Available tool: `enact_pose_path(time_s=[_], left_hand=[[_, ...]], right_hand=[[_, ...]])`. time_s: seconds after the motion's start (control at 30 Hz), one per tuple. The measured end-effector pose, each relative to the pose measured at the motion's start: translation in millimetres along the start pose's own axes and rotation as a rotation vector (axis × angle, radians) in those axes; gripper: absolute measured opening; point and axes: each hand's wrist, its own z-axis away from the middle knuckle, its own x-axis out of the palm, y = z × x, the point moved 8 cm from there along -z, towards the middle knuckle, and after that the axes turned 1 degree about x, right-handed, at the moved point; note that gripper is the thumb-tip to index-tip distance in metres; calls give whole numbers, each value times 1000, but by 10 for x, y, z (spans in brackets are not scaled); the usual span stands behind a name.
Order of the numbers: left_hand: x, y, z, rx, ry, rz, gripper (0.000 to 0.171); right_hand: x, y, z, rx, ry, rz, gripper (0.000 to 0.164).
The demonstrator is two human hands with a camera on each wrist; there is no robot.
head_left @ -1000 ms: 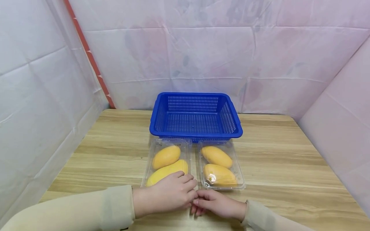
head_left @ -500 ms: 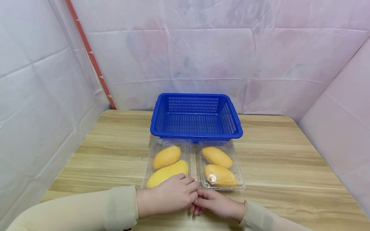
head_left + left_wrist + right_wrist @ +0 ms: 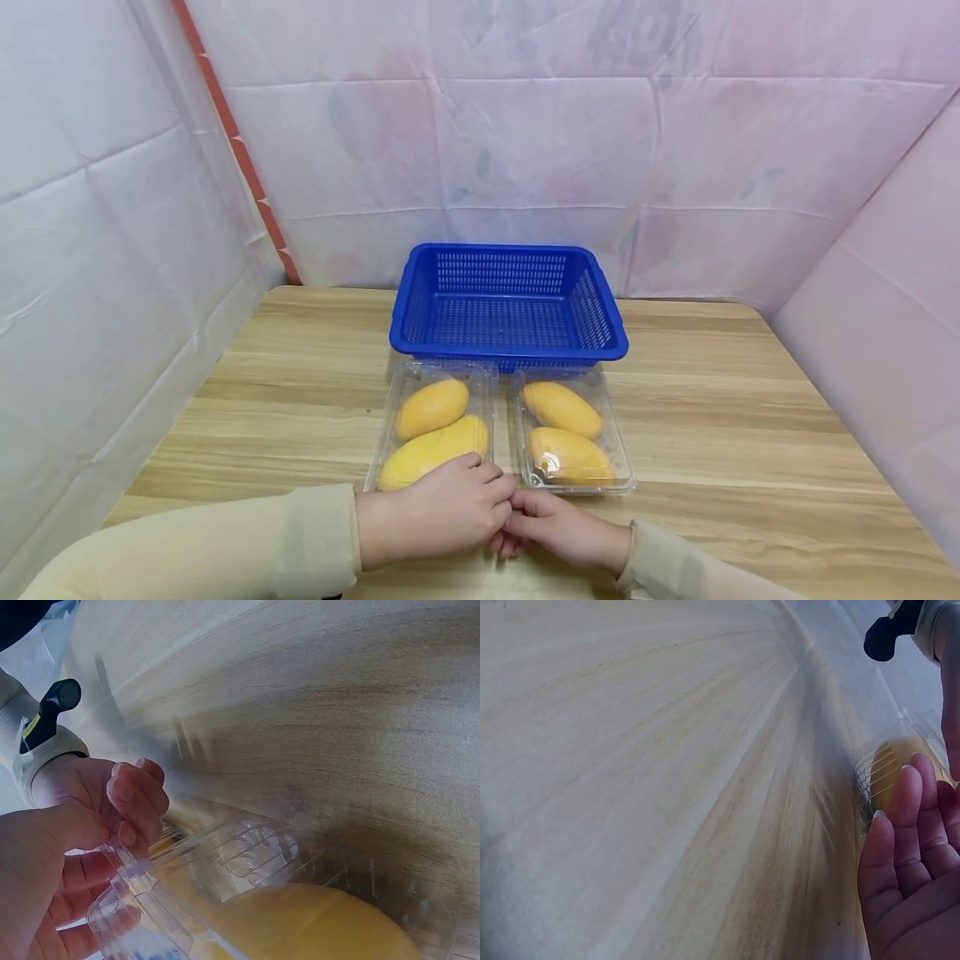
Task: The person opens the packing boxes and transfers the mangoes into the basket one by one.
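Observation:
Two clear plastic clamshell boxes of yellow mangoes lie side by side in the head view. My left hand [image 3: 446, 510] reaches over the near right corner of the left clamshell box [image 3: 480, 390], covering part of its larger mango [image 3: 433, 454]. Up close in the left wrist view, the left thumb and fingers pinch the rim of this box [image 3: 169, 919]. Meeting it at the same corner, my right hand [image 3: 564, 527] pinches the edge with thumb and forefinger; its other fingers [image 3: 909, 817] are loosely extended below. The actual contact is partly hidden by the left fingers.
Just right of the hands lies the second clamshell box [image 3: 621, 454] with two mangoes. Behind both boxes stands a blue perforated basket [image 3: 510, 352] on the wooden table [image 3: 720, 433]. Pale sheeting [image 3: 547, 142] encloses the table's back and sides.
Both hands have stayed at the box corner, the left shifting very slightly right and the right slightly left. The boxes, mangoes and basket keep their places.

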Motion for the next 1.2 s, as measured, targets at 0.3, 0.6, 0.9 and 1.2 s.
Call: enact_pose_path(time_s=[0.3, 0.6, 0.9, 1.2], left_hand=[[48, 6, -4, -4, -38, 24, 15], [51, 15, -1, 8, -41, 12, 17], [49, 30, -5, 5, -34, -1, 19], [64, 37, -2, 8, -27, -7, 16]], right_hand=[[0, 13, -12, 23, 12, 12, 30], [11, -22, -24, 39, 26, -5, 30], [8, 19, -26, 58, 35, -40, 32], [13, 38, -65, 71, 71, -63, 32]])
